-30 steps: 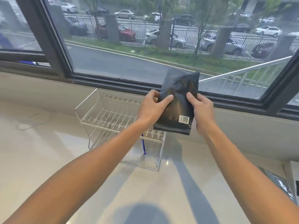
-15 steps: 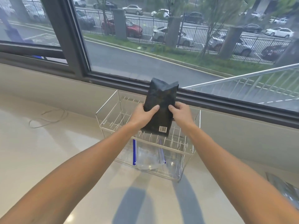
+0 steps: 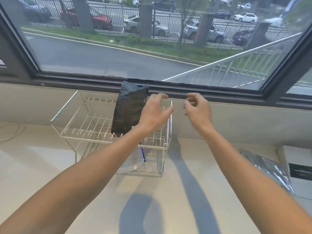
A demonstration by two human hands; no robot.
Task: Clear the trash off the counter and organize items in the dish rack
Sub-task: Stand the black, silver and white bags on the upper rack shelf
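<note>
Far left on the pale worktop (image 3: 42, 166): a thin loop of cord (image 3: 10, 132), near the wall. Next, the wire dish rack (image 3: 81, 130), two tiers, standing on the worktop close under the window sill (image 3: 202, 92). Black pouch (image 3: 130, 108) stands upright in the upper tier, right of centre, bottom edge down among the tines, top leaning slightly back toward the sill. Lower tier holds a clear plastic bag with a blue strip (image 3: 142, 154), partly hidden behind the left forearm. Left hand (image 3: 154, 114) hovers just right of the pouch, fingers spread and loosely curled, grip apart, holding nothing; whether its back edge brushes the pouch, can't tell. Right hand (image 3: 197, 110) is further right, above the rack's right end, near the wall, fingers curled loosely with thumb and forefinger close, nothing between them, so grip also empty. Both hands off the pouch. Far right on the worktop: a shiny silver foil bag (image 3: 268, 169) lying flat, and beside it at the frame edge a white box (image 3: 300, 162) with a dark label.
</note>
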